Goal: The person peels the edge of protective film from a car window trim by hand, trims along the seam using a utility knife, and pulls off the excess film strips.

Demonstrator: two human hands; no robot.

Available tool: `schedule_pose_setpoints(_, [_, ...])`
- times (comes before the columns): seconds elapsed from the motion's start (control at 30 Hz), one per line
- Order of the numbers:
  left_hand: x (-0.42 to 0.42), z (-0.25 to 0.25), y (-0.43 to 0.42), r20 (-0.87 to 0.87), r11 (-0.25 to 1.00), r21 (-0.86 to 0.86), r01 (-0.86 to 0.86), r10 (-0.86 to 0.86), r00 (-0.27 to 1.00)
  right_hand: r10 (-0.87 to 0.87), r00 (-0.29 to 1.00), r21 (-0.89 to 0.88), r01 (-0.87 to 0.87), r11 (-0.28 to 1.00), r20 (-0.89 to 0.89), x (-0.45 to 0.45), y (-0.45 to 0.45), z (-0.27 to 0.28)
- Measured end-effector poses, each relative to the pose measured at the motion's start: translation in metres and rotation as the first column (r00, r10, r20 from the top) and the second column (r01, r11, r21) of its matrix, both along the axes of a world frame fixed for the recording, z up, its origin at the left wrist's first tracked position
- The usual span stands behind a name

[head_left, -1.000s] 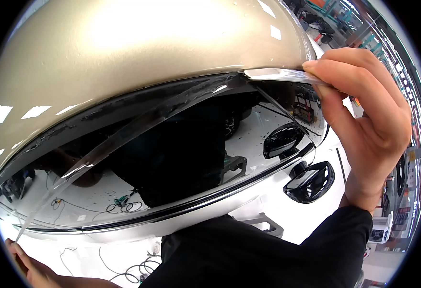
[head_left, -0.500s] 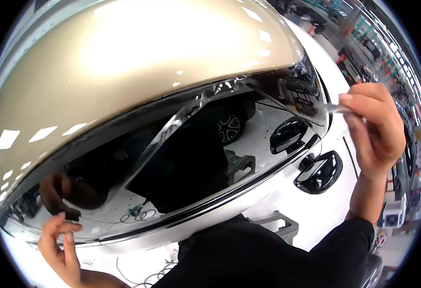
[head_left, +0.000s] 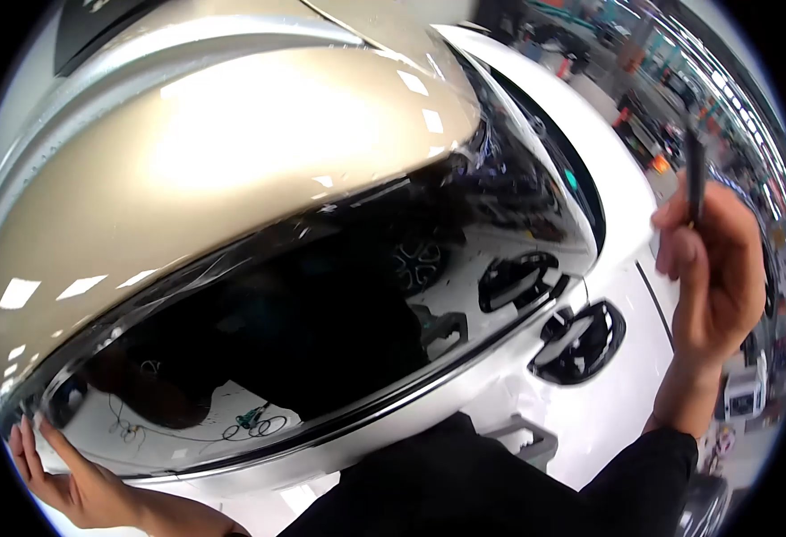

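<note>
My left hand (head_left: 75,483) is at the rear lower corner of the car's dark side window (head_left: 321,313). Its thumb and fingertips close together on the end of a clear film strip (head_left: 156,300), which runs along the edge between window and roof. Raised on the right, beside the white front of the car, my right hand (head_left: 720,277) pinches a slim dark stick-like object (head_left: 696,174) that points upward. Blur hides what kind of object it is. The gold roof (head_left: 124,206) curves above the window.
A black and white side mirror (head_left: 581,345) sticks out below the window's front end. A grey stand or stool (head_left: 532,440) is beside my body. Behind the car, workshop equipment lines the right, with a white box-shaped device (head_left: 744,392) near my right forearm.
My left hand has moved left and outward; the film strip, slanting across the window before, now lies along the roof edge. The right hand's clear strip no longer shows; a dark object does.
</note>
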State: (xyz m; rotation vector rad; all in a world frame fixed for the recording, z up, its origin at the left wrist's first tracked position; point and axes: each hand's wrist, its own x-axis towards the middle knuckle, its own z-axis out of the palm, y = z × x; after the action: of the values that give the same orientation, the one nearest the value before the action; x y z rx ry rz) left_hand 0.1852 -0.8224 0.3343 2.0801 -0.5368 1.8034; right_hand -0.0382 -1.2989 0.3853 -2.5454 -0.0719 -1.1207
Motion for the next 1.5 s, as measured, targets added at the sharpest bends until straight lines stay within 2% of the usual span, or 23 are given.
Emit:
schedule_pose_setpoints(0.03, [-0.008, -0.002, -0.006, 0.047, 0.999, 0.005, -0.044, 0.044, 0.998, 0.045, 0.999, 0.018, -0.045, 0.999, -0.002, 0.006, -0.01, -0.002])
schedule_pose_setpoints(0.07, [-0.018, 0.009, -0.034, 0.011, 0.981, -0.097, -0.169, 0.171, 0.985, 0.101, 0.995, 0.028, -0.101, 0.995, -0.018, 0.014, -0.019, -0.001])
schedule_pose_setpoints(0.1, [-0.025, 0.013, -0.068, -0.026, 0.966, -0.232, -0.112, 0.109, 0.994, 0.155, 0.987, 0.014, -0.154, 0.988, -0.04, 0.021, -0.031, -0.001])
schedule_pose_setpoints(0.17, [-0.043, 0.019, -0.111, -0.077, 0.942, -0.27, -0.2, 0.186, 0.98, 0.272, 0.954, -0.068, -0.282, 0.957, -0.127, 0.041, -0.054, 0.008])
schedule_pose_setpoints(0.2, [-0.049, 0.018, -0.127, -0.073, 0.953, -0.212, -0.217, 0.206, 0.976, 0.324, 0.934, -0.09, -0.339, 0.936, -0.153, 0.048, -0.063, 0.013])
schedule_pose_setpoints(0.23, [-0.055, 0.014, -0.132, -0.016, 0.957, -0.039, -0.287, 0.287, 0.958, 0.356, 0.92, -0.072, -0.372, 0.926, -0.164, 0.055, -0.07, 0.015])
schedule_pose_setpoints(0.27, [-0.06, 0.008, -0.154, 0.024, 0.995, 0.009, -0.101, 0.101, 0.995, 0.387, 0.907, -0.008, -0.394, 0.919, -0.163, 0.065, -0.074, 0.015])
schedule_pose_setpoints(0.3, [-0.068, -0.005, -0.176, -0.017, 0.998, -0.037, 0.044, -0.045, 0.999, 0.418, 0.894, 0.032, -0.419, 0.908, -0.162, 0.073, -0.077, 0.017])
schedule_pose_setpoints(0.33, [-0.09, -0.007, -0.193, -0.221, 0.989, 0.018, 0.149, -0.142, 0.965, 0.445, 0.879, 0.058, -0.442, 0.895, -0.17, 0.082, -0.077, 0.019])
schedule_pose_setpoints(0.37, [-0.097, 0.007, -0.223, -0.352, 0.953, 0.189, 0.236, -0.159, 0.923, 0.47, 0.865, 0.052, -0.469, 0.882, -0.175, 0.089, -0.076, 0.022])
schedule_pose_setpoints(0.47, [-0.088, 0.02, -0.283, -0.448, 0.905, 0.276, 0.323, -0.176, 0.877, 0.502, 0.846, -0.018, -0.514, 0.858, -0.18, 0.105, -0.068, 0.029])
schedule_pose_setpoints(0.63, [-0.056, 0.006, -0.297, -0.299, 0.907, 0.349, 0.236, -0.131, 0.945, 0.498, 0.849, -0.04, -0.512, 0.858, -0.178, 0.12, -0.054, 0.043])
schedule_pose_setpoints(0.7, [-0.047, 0.001, -0.291, -0.257, 0.891, 0.339, 0.301, -0.22, 0.941, 0.516, 0.835, -0.058, -0.534, 0.843, -0.194, 0.121, -0.048, 0.045])
schedule_pose_setpoints(0.8, [-0.048, -0.013, -0.294, -0.196, 0.907, 0.308, 0.286, -0.234, 0.952, 0.549, 0.786, -0.066, -0.587, 0.807, -0.283, 0.122, -0.033, 0.045])
schedule_pose_setpoints(0.9, [-0.051, -0.027, -0.295, -0.125, 0.928, 0.257, 0.268, -0.244, 0.962, 0.563, 0.773, -0.143, -0.618, 0.773, -0.294, 0.128, -0.019, 0.043])
schedule_pose_setpoints(1.0, [-0.059, -0.039, -0.29, -0.157, 0.928, 0.198, 0.315, -0.287, 0.945, 0.51, 0.805, -0.21, -0.579, 0.788, -0.303, 0.128, -0.006, 0.039])
schedule_pose_setpoints(1.07, [-0.056, -0.042, -0.286, -0.147, 0.933, 0.1, 0.346, -0.33, 0.932, 0.47, 0.83, -0.264, -0.545, 0.796, -0.299, 0.124, -0.002, 0.037])
schedule_pose_setpoints(1.3, [-0.055, -0.045, -0.277, -0.166, 0.95, 0.091, 0.299, -0.282, 0.945, 0.365, 0.876, -0.359, -0.466, 0.808, -0.315, 0.115, 0.007, 0.038])
schedule_pose_setpoints(1.5, [-0.051, -0.05, -0.278, -0.118, 0.953, 0.035, 0.3, -0.295, 0.948, 0.367, 0.876, -0.437, -0.475, 0.764, -0.312, 0.119, 0.007, 0.039])
